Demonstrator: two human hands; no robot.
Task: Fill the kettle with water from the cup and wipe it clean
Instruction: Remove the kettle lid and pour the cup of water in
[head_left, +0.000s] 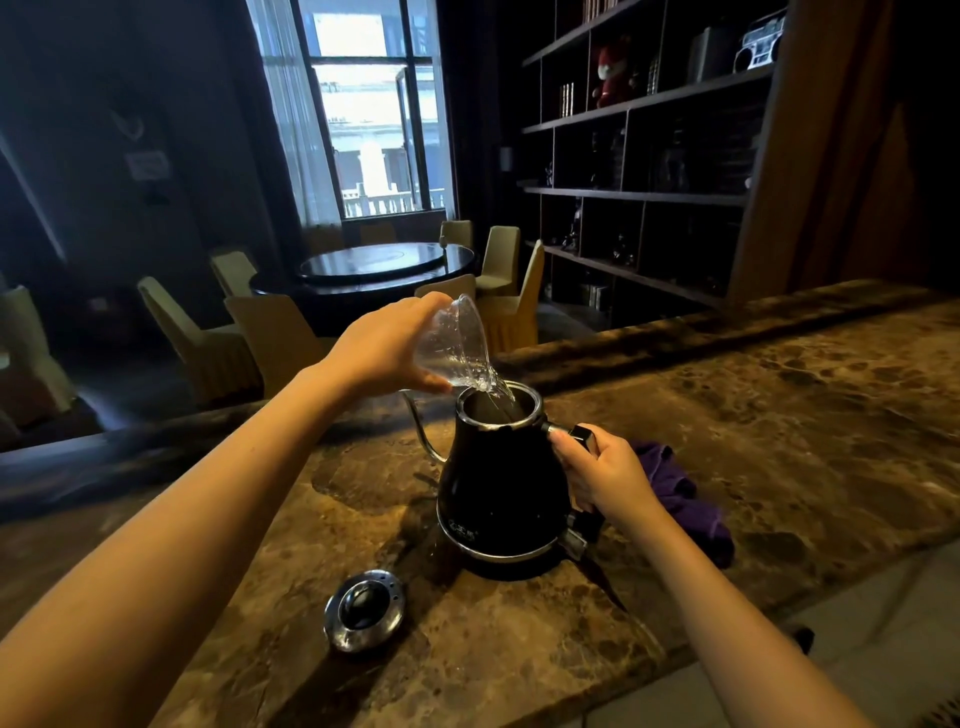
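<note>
Water is poured from a cup into a kettle.
The clear cup (457, 343) is gripped by left-hand fingers (415, 306), tipped over the open black kettle (501, 488), whose handle is clasped by the right hand (605, 473); the lid (364, 609) and a purple cloth (680, 493) lie on the marble surface (779, 415).

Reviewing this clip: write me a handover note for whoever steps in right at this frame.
Left hand holds the clear cup tipped over the kettle, water running into its open mouth.
Right hand grips the kettle handle; kettle stands on the marble counter.
Lid lies off, near the front edge. Purple cloth sits behind the right hand.
Done: lid off, pouring under way.
Left: finish pouring, wipe the kettle.
</note>
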